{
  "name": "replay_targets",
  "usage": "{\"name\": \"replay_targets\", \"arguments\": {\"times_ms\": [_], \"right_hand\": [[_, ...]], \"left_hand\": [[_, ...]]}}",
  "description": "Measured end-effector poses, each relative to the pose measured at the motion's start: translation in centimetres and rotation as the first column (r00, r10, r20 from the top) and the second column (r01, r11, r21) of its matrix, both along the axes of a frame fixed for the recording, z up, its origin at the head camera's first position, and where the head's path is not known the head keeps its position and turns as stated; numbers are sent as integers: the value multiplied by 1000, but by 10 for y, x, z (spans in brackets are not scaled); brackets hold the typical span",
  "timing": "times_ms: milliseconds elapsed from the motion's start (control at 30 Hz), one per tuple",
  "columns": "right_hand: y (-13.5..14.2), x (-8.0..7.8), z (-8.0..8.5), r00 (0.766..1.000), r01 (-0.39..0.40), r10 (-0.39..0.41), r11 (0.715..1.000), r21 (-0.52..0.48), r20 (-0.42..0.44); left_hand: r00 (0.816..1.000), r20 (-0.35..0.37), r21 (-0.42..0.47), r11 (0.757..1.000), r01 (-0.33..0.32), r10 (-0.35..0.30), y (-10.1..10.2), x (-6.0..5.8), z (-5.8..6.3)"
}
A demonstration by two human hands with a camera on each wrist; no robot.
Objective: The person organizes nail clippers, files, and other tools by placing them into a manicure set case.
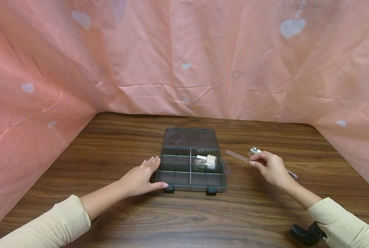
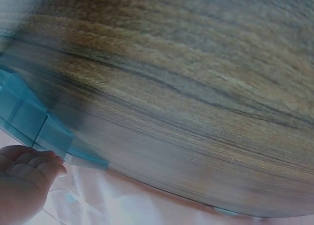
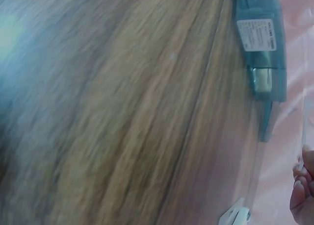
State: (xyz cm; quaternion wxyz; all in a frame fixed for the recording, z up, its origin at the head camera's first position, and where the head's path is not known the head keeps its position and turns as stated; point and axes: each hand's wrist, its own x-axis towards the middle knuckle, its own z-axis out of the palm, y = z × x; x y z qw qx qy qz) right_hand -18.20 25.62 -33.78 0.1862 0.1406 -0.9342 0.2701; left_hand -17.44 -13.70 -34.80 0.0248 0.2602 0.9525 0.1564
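Head view shows the right hand [image 1: 270,168] pinching a thin pale strip [image 1: 236,155] just right of the divided box [image 1: 200,188], where the left hand [image 1: 141,179] rests, ungripping; bracing the box and keeping the strip level seems wise.

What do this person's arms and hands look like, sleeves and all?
The left sleeve and right sleeve are pale cream, finely ribbed. The left hand and right hand are ungloved. A black perforated piece shows by the right sleeve.
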Motion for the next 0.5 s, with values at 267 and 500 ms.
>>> {"name": "replay_targets", "arguments": {"times_ms": [267, 500], "right_hand": [[-16, 3, 6, 997, -83, 83, 996, -23, 8], [-33, 6, 7, 988, -154, 154, 987, -36, 16]], "left_hand": [[1000, -1, -8, 1000, 7, -7, 0, -1, 1], [1000, -4, -9, 1000, 7, -7, 0, -1, 1]]}}
